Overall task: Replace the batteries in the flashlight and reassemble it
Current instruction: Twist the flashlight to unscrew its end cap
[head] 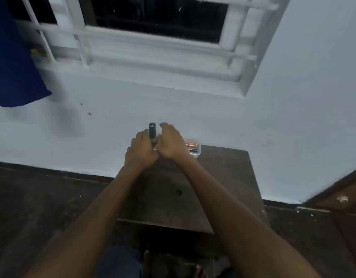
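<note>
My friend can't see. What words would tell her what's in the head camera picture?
A person's left hand grips a small black flashlight, lens end up, over a dark wooden table, the right hand close beside it. A clear case of batteries sits on the table right of the hands; a white barred window is on the wall above.

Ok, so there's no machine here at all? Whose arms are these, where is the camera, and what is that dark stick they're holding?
Correct, no machine: these are a person's two bare arms. One wide camera worn on their head films them, looking forward and down. The left hand holds a small dark flashlight, lens end up, over a dark wooden table. The right hand is close against the flashlight's other side; whether it grasps anything is hidden. Just past that hand, at the table's far edge, sits a small clear box with batteries inside.
</note>
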`<state>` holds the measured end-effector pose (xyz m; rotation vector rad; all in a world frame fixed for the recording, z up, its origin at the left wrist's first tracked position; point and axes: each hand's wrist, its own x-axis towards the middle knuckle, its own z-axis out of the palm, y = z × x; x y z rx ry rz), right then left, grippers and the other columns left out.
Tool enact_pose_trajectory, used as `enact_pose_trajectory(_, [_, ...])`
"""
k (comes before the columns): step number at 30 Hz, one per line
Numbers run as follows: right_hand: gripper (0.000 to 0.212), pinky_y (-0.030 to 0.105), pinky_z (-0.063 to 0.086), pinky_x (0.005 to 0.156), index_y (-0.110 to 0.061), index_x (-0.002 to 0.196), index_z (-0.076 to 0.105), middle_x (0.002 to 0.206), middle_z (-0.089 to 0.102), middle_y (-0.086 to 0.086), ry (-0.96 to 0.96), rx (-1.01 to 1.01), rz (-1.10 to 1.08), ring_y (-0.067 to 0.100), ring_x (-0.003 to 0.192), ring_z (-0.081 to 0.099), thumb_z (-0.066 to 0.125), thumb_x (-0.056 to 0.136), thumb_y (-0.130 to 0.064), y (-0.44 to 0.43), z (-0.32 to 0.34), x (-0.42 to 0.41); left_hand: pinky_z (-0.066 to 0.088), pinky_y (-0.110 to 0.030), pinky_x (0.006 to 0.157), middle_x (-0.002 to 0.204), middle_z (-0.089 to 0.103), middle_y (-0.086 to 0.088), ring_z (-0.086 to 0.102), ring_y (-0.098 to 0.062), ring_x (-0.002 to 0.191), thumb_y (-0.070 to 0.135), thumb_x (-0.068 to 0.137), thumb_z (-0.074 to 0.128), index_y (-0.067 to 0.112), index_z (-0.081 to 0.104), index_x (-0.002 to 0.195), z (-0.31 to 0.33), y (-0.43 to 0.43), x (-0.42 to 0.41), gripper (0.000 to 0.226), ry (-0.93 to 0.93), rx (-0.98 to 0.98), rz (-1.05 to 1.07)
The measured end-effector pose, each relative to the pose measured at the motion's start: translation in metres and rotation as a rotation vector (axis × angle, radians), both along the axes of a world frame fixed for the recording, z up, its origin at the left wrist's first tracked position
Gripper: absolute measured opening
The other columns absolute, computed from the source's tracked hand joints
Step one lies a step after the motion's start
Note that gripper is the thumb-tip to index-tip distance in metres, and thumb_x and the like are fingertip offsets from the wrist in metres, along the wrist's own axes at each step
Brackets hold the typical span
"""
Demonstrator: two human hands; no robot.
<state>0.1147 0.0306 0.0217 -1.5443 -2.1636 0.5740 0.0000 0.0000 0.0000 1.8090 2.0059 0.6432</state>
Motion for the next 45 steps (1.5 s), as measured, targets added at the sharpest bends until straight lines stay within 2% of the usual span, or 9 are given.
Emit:
enact_pose_trajectory(5, [0.048,0.045,0.048,0.102,-0.008,0.144,0.038,0.142,0.047,0.015,-0.094,-0.004,0.076,0.033,0.126,0.050,0.053,0.099,-0.014,0.045,-0.014,-0.023,0.050,-0.056,0.091,0.129,0.056,-0.013,0.055,-0.035,0.114,0.014,0.092,0.050,0.010,0.043,0.136,-0.024,0.026,-0.007,0.045,-0.066,0.032,-0.059])
enact_pose_trajectory(15, [0.014,0.040,0.048,0.063,-0.012,0.104,0.042,0.092,0.060,0.009,-0.004,0.085,0.050,0.027,0.080,0.059,0.052,0.095,-0.009,0.033,-0.030,-0.023,0.053,-0.052,0.080,0.108,0.059,-0.009,0.060,-0.030,0.095,0.004,0.085,0.044,0.015,0.050,0.107,-0.037,0.015,-0.013,0.025,-0.272,0.074,-0.076])
enact_pose_trajectory(20, [0.015,0.020,0.042,0.059,-0.018,0.102,0.048,0.083,0.058,-0.009,0.437,-0.037,-0.234,0.008,0.077,0.058,0.059,0.094,-0.012,0.004,-0.032,0.000,0.049,-0.037,0.090,0.115,0.063,0.001,0.059,-0.023,0.108,0.009,0.093,0.052,0.020,0.059,0.116,-0.037,-0.002,-0.006,0.026,-0.386,0.158,-0.077])
enact_pose_trajectory(23, [0.013,0.023,0.056,0.074,-0.016,0.104,0.057,0.089,0.061,-0.010,0.763,-0.138,-0.386,0.011,0.088,0.065,0.064,0.095,-0.012,-0.015,-0.033,0.023,0.044,-0.036,0.105,0.139,0.056,-0.004,0.055,-0.023,0.125,0.030,0.100,0.054,0.018,0.049,0.142,-0.043,-0.009,0.005,0.044,-0.539,0.031,0.037])
enact_pose_trajectory(26, [0.003,0.025,0.061,0.078,-0.008,0.101,0.064,0.094,0.066,0.003,1.090,-0.294,-0.453,0.014,0.092,0.068,0.064,0.098,-0.008,-0.034,-0.039,0.047,0.056,-0.034,0.093,0.131,0.061,-0.003,0.069,-0.015,0.106,0.029,0.100,0.058,0.020,0.043,0.146,-0.051,-0.019,0.024,0.049,-0.896,-0.056,0.076])
enact_pose_trajectory(29, [0.016,0.022,0.059,0.078,0.004,0.108,0.067,0.094,0.071,0.010,1.188,-0.332,-0.500,0.012,0.087,0.070,0.061,0.099,-0.009,-0.051,-0.053,0.069,0.058,-0.026,0.081,0.120,0.067,-0.006,0.072,-0.012,0.093,0.022,0.099,0.061,0.014,0.045,0.143,-0.063,-0.027,0.041,0.048,-1.153,-0.047,0.124])
enact_pose_trajectory(35, [0.028,0.021,0.061,0.069,0.000,0.099,0.071,0.091,0.077,0.014,1.159,-0.355,-0.593,0.015,0.079,0.076,0.062,0.100,-0.026,-0.067,-0.080,0.094,0.058,-0.021,0.076,0.105,0.075,-0.005,0.073,-0.009,0.089,0.030,0.094,0.068,0.016,0.071,0.115,-0.082,-0.027,0.057,0.025,-1.179,-0.055,0.147])
enact_pose_trajectory(39, [0.042,0.020,0.055,0.053,0.002,0.089,0.071,0.068,0.070,0.006,0.971,-0.308,-0.629,0.008,0.054,0.066,0.064,0.097,-0.039,-0.064,-0.086,0.103,0.057,-0.019,0.071,0.084,0.074,0.003,0.068,-0.004,0.075,0.033,0.092,0.070,0.010,0.072,0.110,-0.089,-0.027,0.064,0.030,-1.190,-0.025,0.198])
enact_pose_trajectory(45, [0.040,0.020,0.050,0.050,-0.009,0.079,0.071,0.061,0.067,-0.002,0.851,-0.224,-0.625,0.005,0.053,0.059,0.062,0.097,-0.043,-0.060,-0.090,0.111,0.056,-0.020,0.067,0.085,0.075,0.001,0.071,-0.008,0.076,0.038,0.091,0.070,0.007,0.071,0.109,-0.084,-0.021,0.070,0.036,-1.189,-0.047,0.185])
